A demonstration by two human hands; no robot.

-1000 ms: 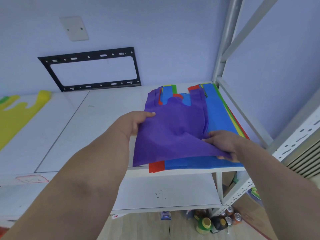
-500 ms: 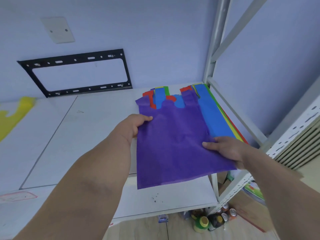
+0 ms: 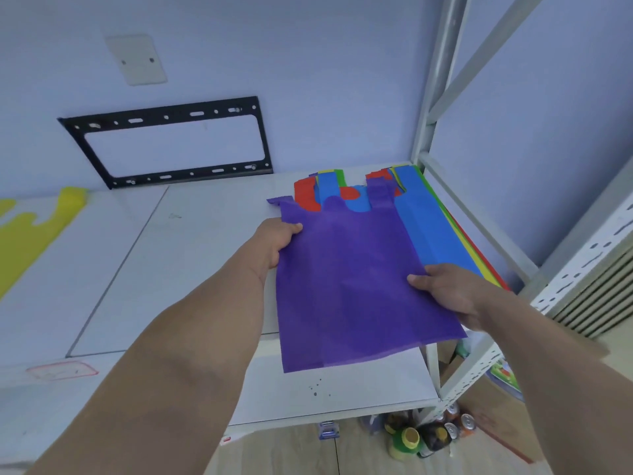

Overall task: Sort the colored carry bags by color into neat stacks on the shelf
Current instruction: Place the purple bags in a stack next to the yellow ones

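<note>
A white metal shelf [image 3: 205, 269] with perforated uprights fills the frame, its flat boards smooth and matte. At center, one purple carry bag [image 3: 349, 289], thin non-woven fabric with two cut handles, is held out flat, overhanging the shelf's front edge. The left hand [image 3: 279, 240] pinches its left edge, thumb on top; the right hand [image 3: 448, 293] grips its right edge. Behind it, center right, lies one mixed pile of bags [image 3: 431, 217] in blue, red, green and yellow. One yellow bag [image 3: 30, 231] lies at far left.
</note>
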